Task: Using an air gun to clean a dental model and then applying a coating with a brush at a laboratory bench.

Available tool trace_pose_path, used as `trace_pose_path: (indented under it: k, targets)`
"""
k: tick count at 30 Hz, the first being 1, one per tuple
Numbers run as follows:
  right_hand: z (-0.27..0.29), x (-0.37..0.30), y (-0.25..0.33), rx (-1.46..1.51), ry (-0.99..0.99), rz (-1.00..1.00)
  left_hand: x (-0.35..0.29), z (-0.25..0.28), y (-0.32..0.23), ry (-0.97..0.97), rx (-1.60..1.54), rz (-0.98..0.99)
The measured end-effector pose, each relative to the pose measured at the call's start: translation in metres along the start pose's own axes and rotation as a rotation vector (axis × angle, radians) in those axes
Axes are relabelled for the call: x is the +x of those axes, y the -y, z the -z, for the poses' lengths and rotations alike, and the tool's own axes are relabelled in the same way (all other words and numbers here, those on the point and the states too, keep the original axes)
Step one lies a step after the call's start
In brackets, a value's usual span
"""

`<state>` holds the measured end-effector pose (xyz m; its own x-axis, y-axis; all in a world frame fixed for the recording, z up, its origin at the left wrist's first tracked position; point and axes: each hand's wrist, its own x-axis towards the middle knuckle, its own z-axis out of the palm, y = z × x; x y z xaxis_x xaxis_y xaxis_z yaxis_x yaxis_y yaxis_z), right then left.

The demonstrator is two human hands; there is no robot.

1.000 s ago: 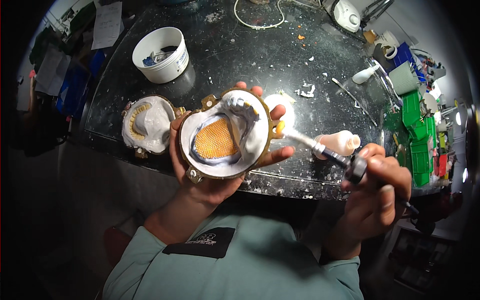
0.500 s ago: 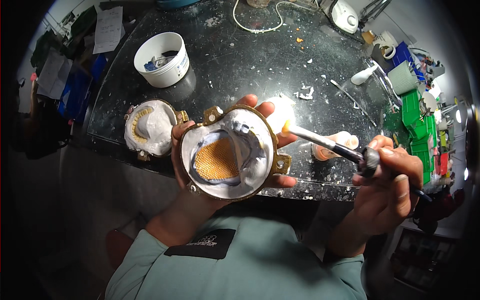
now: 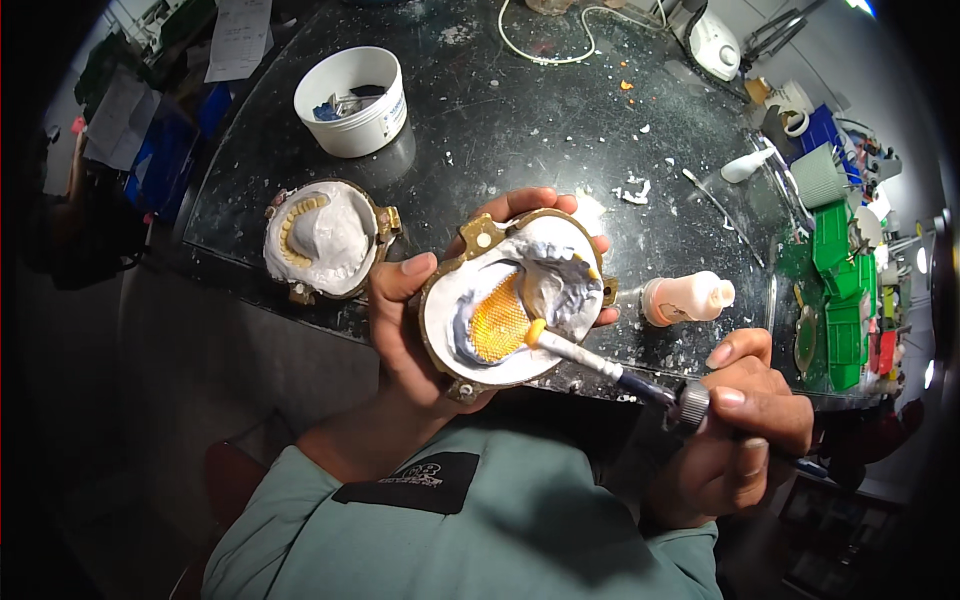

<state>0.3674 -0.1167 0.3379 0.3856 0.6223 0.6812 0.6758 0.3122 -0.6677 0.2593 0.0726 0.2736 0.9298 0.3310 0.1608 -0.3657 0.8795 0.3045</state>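
Observation:
My left hand (image 3: 405,320) is wrapped round a brass dental flask half (image 3: 467,390) filled with white plaster, tilted toward me. In its plaster mould (image 3: 555,285) lies a yellow, mesh-textured patch (image 3: 500,318) edged with bluish-grey material. With my right hand (image 3: 750,420) I grip a brush (image 3: 600,362) with a pale ferrule and dark handle; its yellow-orange tip is at the right edge of the patch. A dark ribbed cap (image 3: 692,405) sits at the fingertips, around or against the handle. Which, I cannot tell.
A second flask half (image 3: 335,252) with a row of teeth in plaster lies left on the black table (image 3: 480,120). Behind it stands a white tub (image 3: 350,128). A pink bottle (image 3: 685,299) is right of the mould. Green bins (image 3: 838,250) line the far right; a thin tool (image 3: 722,215) lies nearby.
The brush has moved left and down from beside the flask into the mould, its tip now at the yellow patch. The flask half has shifted right and tilted. The pink bottle is now fully visible.

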Motion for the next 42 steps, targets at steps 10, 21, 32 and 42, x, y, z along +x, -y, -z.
trace_pose_path:
  k: [10,21,32,42]
  targets:
    - [-0.007,0.001,0.000,-0.226,0.187,0.078,-0.001,-0.002,-0.002,0.023,-0.072,-0.002]
    - [-0.008,0.015,0.007,-0.281,0.225,0.167,-0.001,0.002,0.001,-0.040,0.010,-0.049]
    - [-0.003,0.017,0.001,-0.118,0.250,-0.054,-0.003,-0.004,-0.003,0.005,-0.020,-0.002]
    - [-0.006,0.021,-0.001,0.072,0.206,-0.120,-0.002,0.001,-0.004,0.059,-0.103,0.020]
